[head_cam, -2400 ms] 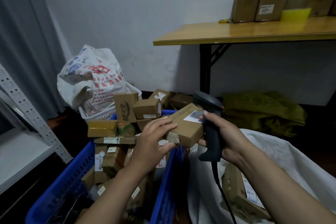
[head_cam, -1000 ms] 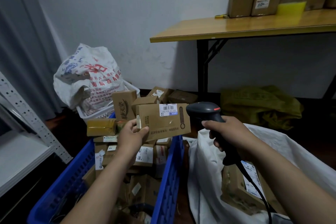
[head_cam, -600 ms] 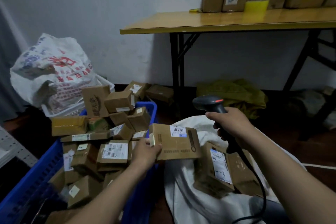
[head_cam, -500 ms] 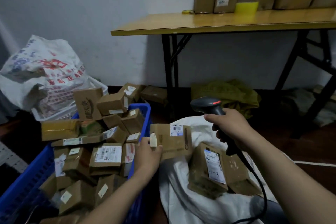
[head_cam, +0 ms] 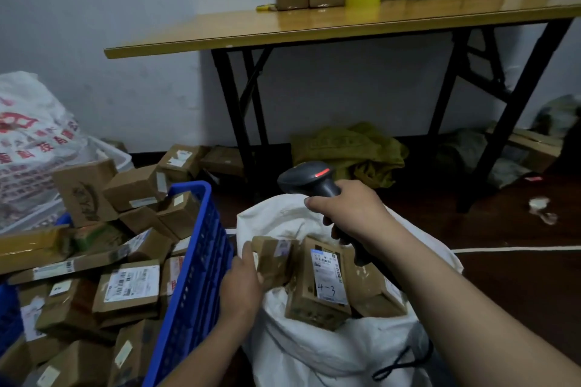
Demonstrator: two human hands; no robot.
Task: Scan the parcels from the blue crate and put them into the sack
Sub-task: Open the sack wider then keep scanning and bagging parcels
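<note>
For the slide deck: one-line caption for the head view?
Left hand holds a small parcel at the mouth of the white sack; right hand grips the scanner above.

You had one scanner (head_cam: 309,181), one crate (head_cam: 188,276), one sack (head_cam: 314,355) and one table (head_cam: 314,25) before you, with three parcels (head_cam: 328,280) showing in the sack and well over a dozen more heaped in the crate.

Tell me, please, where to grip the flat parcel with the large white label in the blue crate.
I would pinch the flat parcel by its near edge, coming from above on the person's side, thumb on the label, fingers beneath. It lies label up and that edge is exposed; other parcels crowd its far edge, the blue crate wall its right.
</note>
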